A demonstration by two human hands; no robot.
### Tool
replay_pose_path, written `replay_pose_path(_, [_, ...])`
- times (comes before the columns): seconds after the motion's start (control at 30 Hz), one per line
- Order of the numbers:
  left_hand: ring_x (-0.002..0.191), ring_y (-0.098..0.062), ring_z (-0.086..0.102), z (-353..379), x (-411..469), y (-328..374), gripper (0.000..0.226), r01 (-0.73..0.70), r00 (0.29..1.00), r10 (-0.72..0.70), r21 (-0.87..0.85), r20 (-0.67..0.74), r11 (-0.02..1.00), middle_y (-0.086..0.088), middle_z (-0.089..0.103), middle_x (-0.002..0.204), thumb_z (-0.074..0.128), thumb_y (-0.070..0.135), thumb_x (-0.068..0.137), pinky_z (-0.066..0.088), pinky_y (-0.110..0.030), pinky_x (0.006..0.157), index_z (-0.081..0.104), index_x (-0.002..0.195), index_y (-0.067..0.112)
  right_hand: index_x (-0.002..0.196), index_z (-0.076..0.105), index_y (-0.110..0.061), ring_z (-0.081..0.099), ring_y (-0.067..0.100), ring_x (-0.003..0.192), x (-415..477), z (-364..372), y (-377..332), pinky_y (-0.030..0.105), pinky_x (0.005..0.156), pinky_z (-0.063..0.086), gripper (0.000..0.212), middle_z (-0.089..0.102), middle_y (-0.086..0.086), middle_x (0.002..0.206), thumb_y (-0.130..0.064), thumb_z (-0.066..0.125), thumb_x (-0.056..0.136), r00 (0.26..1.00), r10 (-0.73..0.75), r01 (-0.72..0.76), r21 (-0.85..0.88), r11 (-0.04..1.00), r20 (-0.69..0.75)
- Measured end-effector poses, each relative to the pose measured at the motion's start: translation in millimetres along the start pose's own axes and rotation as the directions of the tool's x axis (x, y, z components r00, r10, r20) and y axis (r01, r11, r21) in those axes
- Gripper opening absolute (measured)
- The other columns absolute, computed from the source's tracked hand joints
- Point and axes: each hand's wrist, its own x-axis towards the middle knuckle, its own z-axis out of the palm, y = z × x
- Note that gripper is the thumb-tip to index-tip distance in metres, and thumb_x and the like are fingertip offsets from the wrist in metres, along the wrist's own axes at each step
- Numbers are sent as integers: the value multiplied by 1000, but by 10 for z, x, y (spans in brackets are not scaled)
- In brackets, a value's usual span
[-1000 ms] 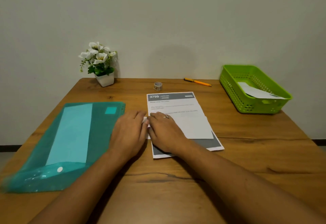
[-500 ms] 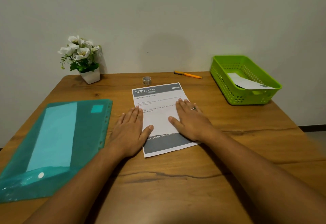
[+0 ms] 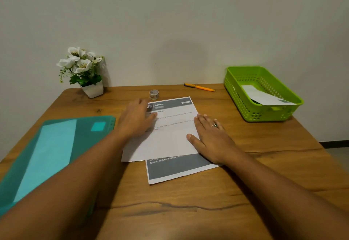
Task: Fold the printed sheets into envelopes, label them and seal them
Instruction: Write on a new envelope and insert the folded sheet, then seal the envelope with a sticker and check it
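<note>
**Sheet pressed flat under two open hands, fold in progress**

The left hand [image 3: 136,120] is laid palm-down on the upper left of the printed sheet [image 3: 175,115]; it is blurred, but its fingers appear straight and nothing is pinched. The right hand [image 3: 211,139] is pressed flat on the sheet's right edge, with its fingers extended and the thumb spread inward. The sheet is found at the middle of the table [image 3: 170,211], slightly skewed. A plain white layer [image 3: 162,145] is spread across its middle and juts past its left edge. Whether this is a turned-over flap or a separate piece cannot be told.

The folding step is judged to be in hand, with labelling and sealing not yet begun. An edge would next have to be lifted, squared and creased, and the skew would need correcting first.

A tape roll [image 3: 154,94] and an orange pen [image 3: 199,87] are placed beyond the sheet, within reach. A green basket [image 3: 238,96] holding a white paper [image 3: 264,98] is set to the right, and a teal folder [image 3: 47,154] to the left. A flower pot [image 3: 88,77] is kept at the far left corner. Nothing is seen blocking the fold.
</note>
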Motion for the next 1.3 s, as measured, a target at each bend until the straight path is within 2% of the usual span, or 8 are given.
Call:
replay_pose_path(0.27, [104, -26, 58, 158, 818, 3, 28, 88, 996, -86, 56, -39, 995, -3, 66, 122, 57, 32, 102, 54, -46, 78, 61, 129, 32, 166, 12, -15, 2, 19, 161, 3, 25, 25, 45, 130, 3, 80, 9, 2, 174, -66, 15, 104, 999, -10, 11, 26, 1000, -38])
replay_pose_path(0.37, [98, -25, 62, 186, 871, 25, 23, 101, 994, -98, 48, -50, 994, -1, 70, 116, 54, 31, 103, 56, -45, 77, 68, 121, 35, 166, 13, -15, 2, 19, 161, 7, 25, 30, 45, 130, 2, 79, 10, 2, 174, -65, 17, 104, 999, -10, 11, 22, 1000, -41])
replay_pose_path(0.5, [103, -22, 64, 122, 689, 172, 20, 37, 984, -53, -96, -169, 995, 8, 71, 122, 54, 35, 103, 56, -45, 81, 71, 113, 32, 166, 13, -16, 3, 19, 161, 4, 22, 30, 45, 130, 3, 79, 10, 2, 174, -65, 17, 104, 999, -7, 8, 30, 1000, -42])
replay_pose_path(0.63, [87, -9, 64, 45, 211, 508, 16, -93, 981, 35, -304, -192, 948, 16, 73, 104, 57, 36, 101, 51, -33, 71, 71, 95, 31, 165, 14, -15, 3, 19, 160, -6, -12, 22, 46, 130, 4, 79, 11, 3, 174, -65, 19, 104, 999, -4, 5, 37, 999, -37])
replay_pose_path(0.87, [89, -8, 58, 172, -636, 638, 16, -128, 986, 60, -468, -156, 875, 10, 64, 100, 62, 37, 100, 43, -26, 70, 70, 105, 25, 165, 16, -17, 7, 20, 160, -22, -48, 2, 45, 130, 6, 86, 13, 3, 174, -73, 21, 100, 999, 6, -4, 56, 998, -35])
replay_pose_path(1.03, [90, -8, 60, 330, -853, 491, 14, -113, 990, 41, -565, -137, 817, 13, 66, 97, 62, 41, 100, 53, -43, 76, 70, 99, 29, 154, 43, -20, 26, 21, 154, -115, -108, -56, 46, 123, 22, 72, 37, 2, 164, -66, 47, 99, 984, 8, 20, 153, 988, -179])
replay_pose_path(1.17, [90, -7, 60, 333, -860, 491, 16, -123, 988, 50, -565, -143, 816, 13, 66, 97, 61, 43, 100, 53, -44, 76, 70, 100, 30, 131, 64, -23, 50, 13, 133, -218, -112, -130, 48, 114, 37, 46, 63, -4, 136, -51, 63, 95, 930, -18, 115, 243, 963, -367])
replay_pose_path(1.3, [87, -8, 60, 343, -858, 476, 17, -150, 986, 79, -570, -148, 808, 13, 67, 94, 59, 45, 99, 53, -44, 74, 69, 98, 31, 118, 70, -25, 62, 9, 113, -215, -73, -389, 49, 105, 46, 33, 71, -10, 119, -45, 66, 93, 902, 37, 172, 438, 883, -429])
